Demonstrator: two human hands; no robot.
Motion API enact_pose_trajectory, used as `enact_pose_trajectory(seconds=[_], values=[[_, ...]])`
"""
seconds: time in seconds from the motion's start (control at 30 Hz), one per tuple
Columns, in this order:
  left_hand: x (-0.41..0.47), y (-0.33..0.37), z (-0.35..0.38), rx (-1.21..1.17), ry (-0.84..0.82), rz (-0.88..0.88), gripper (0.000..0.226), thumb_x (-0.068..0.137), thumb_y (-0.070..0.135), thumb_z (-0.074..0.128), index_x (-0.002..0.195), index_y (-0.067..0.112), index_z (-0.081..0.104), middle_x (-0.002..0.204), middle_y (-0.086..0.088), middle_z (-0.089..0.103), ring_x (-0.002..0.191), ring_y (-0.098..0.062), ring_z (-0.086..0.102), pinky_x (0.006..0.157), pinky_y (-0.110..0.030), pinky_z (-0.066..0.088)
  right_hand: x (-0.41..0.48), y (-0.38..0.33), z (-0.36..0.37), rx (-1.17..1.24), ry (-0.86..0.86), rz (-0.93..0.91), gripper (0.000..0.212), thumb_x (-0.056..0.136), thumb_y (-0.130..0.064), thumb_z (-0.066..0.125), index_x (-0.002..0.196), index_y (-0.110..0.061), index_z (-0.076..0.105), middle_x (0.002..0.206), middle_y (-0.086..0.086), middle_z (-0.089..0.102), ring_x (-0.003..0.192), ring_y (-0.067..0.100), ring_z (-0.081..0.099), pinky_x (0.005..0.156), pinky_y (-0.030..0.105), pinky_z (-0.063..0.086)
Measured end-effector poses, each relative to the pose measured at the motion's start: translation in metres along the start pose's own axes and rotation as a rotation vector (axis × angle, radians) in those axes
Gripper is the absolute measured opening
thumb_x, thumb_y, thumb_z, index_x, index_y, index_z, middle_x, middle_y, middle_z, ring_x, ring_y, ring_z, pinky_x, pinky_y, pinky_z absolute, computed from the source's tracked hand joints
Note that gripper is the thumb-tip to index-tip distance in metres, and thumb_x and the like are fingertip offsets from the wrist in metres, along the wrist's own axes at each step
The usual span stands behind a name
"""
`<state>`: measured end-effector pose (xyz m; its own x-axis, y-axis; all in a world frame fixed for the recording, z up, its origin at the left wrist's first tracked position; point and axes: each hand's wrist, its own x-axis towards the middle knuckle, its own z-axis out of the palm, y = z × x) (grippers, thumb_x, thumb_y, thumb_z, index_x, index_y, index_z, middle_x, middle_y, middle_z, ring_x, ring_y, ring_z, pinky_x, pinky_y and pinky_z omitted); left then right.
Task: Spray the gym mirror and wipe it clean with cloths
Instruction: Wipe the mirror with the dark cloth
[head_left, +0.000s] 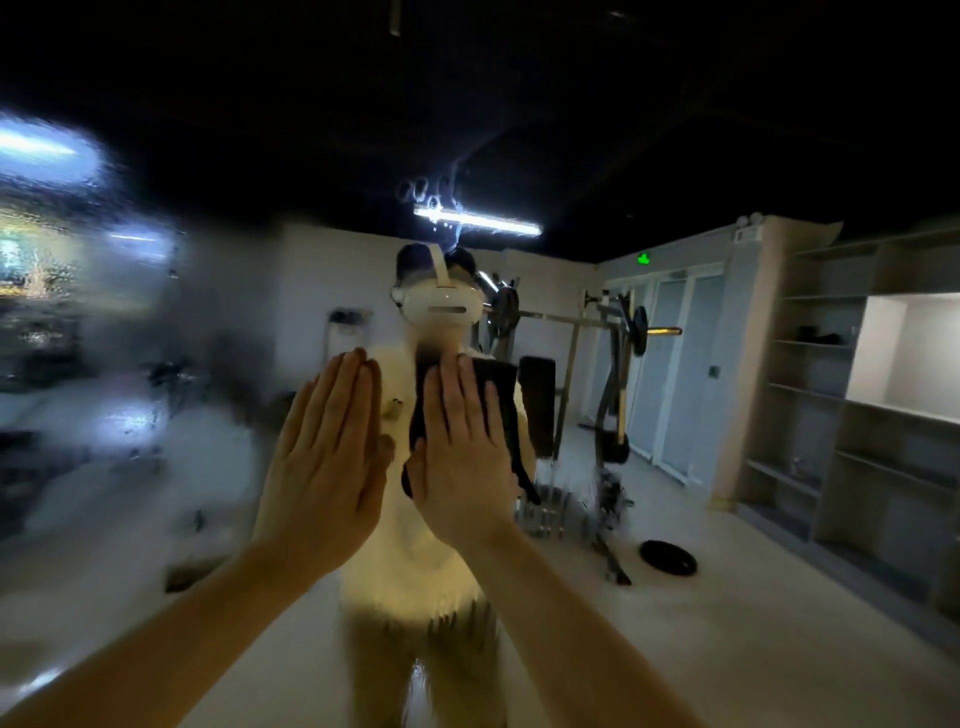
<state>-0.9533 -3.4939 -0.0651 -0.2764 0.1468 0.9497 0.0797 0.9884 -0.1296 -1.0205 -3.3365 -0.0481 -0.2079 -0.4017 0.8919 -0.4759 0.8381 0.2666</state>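
Observation:
The gym mirror (171, 405) fills the view; its left part is wet and smeared, its right part reflects sharply. My right hand (460, 452) lies flat with straight fingers on a dark cloth (506, 395), pressing it against the glass at the middle. My left hand (327, 462) is raised beside it, fingers straight and together, palm toward the mirror; whether a cloth lies under it is hidden. No spray bottle is in view.
The mirror reflects a person in a pale top wearing a white headset (441, 301), a barbell rack (613, 364), a weight plate on the floor (667, 557), shelving (831, 389) at the right and a ceiling light (478, 221).

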Motion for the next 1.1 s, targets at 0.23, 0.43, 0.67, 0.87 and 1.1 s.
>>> enact_pose_trajectory(seconds=[0.23, 0.43, 0.67, 0.87, 1.1], values=[[-0.006, 0.026, 0.024, -0.057, 0.009, 0.028, 0.087, 0.098, 0.039, 0.062, 0.161, -0.005, 0.021, 0.171, -0.023, 0.015, 0.16, -0.037, 0.015, 0.126, -0.06, 0.024, -0.044, 0.104, -0.012, -0.146, -0.061, 0.077, 0.071, 0.104, -0.035, 0.027, 0.162, -0.003, 0.002, 0.171, 0.016, -0.003, 0.159, 0.029, -0.007, 0.129, 0.049, 0.002], [-0.005, 0.04, 0.053, 0.013, 0.006, -0.048, 0.095, 0.1, 0.056, 0.047, 0.162, -0.008, 0.012, 0.171, -0.028, 0.006, 0.159, -0.043, 0.007, 0.129, -0.058, 0.01, -0.085, 0.192, -0.02, -0.096, -0.005, 0.348, 0.069, 0.103, -0.027, 0.027, 0.163, -0.003, 0.005, 0.171, 0.019, 0.006, 0.16, 0.029, -0.003, 0.129, 0.052, 0.01], [-0.006, 0.038, 0.055, 0.057, 0.002, -0.05, 0.098, 0.1, 0.056, 0.049, 0.162, -0.009, 0.01, 0.171, -0.028, 0.005, 0.159, -0.043, 0.006, 0.128, -0.06, 0.011, -0.139, 0.185, 0.002, 0.059, 0.141, 0.716, 0.067, 0.104, -0.03, 0.02, 0.161, 0.005, 0.016, 0.168, 0.025, 0.015, 0.157, 0.038, 0.013, 0.124, 0.06, 0.021], [-0.011, 0.029, 0.035, -0.017, -0.023, 0.025, 0.092, 0.099, 0.046, 0.06, 0.161, -0.007, 0.018, 0.171, -0.026, 0.011, 0.16, -0.04, 0.009, 0.127, -0.061, 0.016, -0.114, 0.09, 0.022, 0.094, 0.14, 0.49, 0.067, 0.101, -0.026, 0.026, 0.159, 0.008, 0.02, 0.167, 0.028, 0.016, 0.157, 0.041, 0.013, 0.126, 0.059, 0.016], [-0.059, -0.007, 0.005, 0.058, -0.077, 0.044, 0.073, 0.104, 0.037, 0.051, 0.159, -0.006, 0.029, 0.169, -0.026, 0.02, 0.159, -0.041, 0.017, 0.13, -0.057, 0.01, -0.072, -0.015, 0.028, 0.114, 0.043, 0.207, 0.072, 0.098, -0.028, 0.038, 0.161, -0.002, 0.014, 0.169, 0.02, 0.009, 0.159, 0.033, 0.002, 0.129, 0.05, 0.001]])
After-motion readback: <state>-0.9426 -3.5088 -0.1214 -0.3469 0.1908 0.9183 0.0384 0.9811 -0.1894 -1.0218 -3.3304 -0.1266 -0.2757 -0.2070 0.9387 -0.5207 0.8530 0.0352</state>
